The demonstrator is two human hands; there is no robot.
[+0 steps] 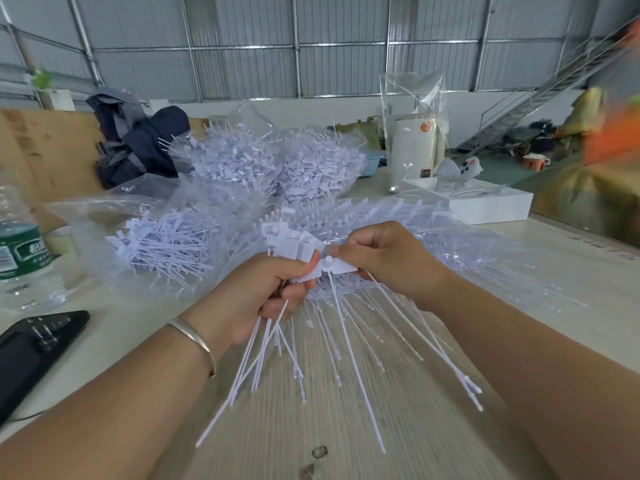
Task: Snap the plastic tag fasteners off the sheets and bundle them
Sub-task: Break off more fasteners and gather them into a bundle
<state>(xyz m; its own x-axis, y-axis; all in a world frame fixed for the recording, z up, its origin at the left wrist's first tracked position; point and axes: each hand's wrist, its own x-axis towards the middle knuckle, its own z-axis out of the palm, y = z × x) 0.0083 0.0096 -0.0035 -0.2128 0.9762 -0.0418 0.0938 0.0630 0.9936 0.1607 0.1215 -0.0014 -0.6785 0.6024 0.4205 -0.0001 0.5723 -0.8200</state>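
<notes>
A bundle (291, 245) of white fasteners is clenched in the left hand (263, 296) above the worktop (311, 410) near its front edge. One fastener (332, 268) is pinched by the right hand (388, 258). A sheet (398, 216) lies behind.

head view | faces forward-down | close over table (346, 427)

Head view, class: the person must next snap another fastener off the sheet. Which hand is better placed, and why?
Right. The left hand already grips the bundle of fasteners, so it is occupied. The right hand pinches a fastener at the sheet.
</notes>
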